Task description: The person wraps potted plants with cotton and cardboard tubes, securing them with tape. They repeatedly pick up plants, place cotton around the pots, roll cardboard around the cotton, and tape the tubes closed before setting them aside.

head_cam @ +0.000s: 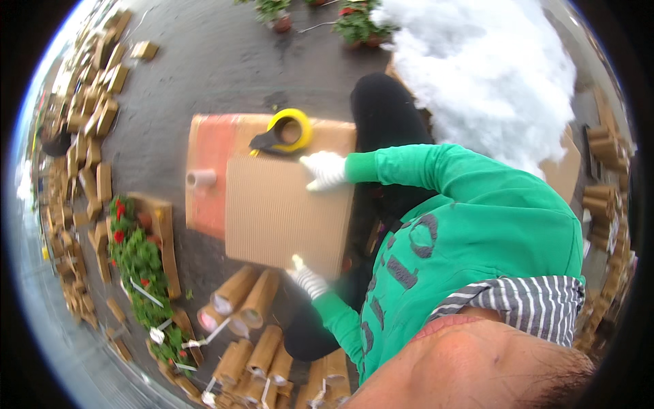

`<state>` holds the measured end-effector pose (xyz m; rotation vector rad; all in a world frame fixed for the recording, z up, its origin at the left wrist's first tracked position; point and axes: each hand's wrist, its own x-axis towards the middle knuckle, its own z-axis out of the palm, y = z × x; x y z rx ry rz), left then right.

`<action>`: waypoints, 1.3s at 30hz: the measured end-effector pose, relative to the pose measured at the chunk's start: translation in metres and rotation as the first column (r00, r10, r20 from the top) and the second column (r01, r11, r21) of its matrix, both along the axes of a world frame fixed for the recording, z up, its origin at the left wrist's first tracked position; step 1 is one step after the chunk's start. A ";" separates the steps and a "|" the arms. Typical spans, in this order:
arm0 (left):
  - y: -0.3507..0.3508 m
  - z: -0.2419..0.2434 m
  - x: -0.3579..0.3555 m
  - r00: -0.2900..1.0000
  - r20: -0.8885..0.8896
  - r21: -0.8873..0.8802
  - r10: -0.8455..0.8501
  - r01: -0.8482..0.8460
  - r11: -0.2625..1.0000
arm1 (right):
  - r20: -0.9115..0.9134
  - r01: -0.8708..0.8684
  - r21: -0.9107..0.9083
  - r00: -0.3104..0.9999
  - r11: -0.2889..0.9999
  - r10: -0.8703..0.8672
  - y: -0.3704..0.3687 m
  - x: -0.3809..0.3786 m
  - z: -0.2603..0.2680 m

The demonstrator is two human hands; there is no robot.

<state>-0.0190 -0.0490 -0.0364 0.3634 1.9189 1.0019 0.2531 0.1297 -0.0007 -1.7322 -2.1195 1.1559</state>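
A sheet of corrugated cardboard (281, 212) lies between my two hands, over a cardboard box (245, 125) with an orange-red patch. My right hand (327, 170), in a striped white glove, grips the sheet's upper edge in the picture. At the opposite edge, my left hand (308, 280), gloved alike, has its thumb over the sheet and its fingers hidden. Next to the sheet, a yellow and black tape dispenser (301, 125) rests on the box. Near the box's far end lies a small pale tube (202, 178), possibly a tape core.
Brown paper-wrapped rolls (260, 299) stand close to my left hand. Potted red-flowered plants (138, 255) sit in a cardboard tray at the far left; others (357, 25) stand at the top. White fluffy wadding (485, 71) is heaped beside my right knee. Many boxes (104, 117) cover the far floor.
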 end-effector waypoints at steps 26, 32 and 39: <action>0.037 0.025 0.070 0.728 -0.611 -0.039 -0.313 0.367 0.930 | 0.880 0.166 0.369 0.256 0.915 -0.401 0.243 0.408 0.076; 0.040 0.024 0.071 0.734 -0.614 -0.075 -0.290 0.311 0.948 | 0.838 0.394 0.159 0.431 0.905 -0.335 0.243 0.496 -0.006; 0.044 0.034 0.078 0.700 -0.646 -0.093 -0.303 0.322 0.942 | 0.959 0.115 0.048 0.271 0.992 -0.078 0.227 0.567 0.030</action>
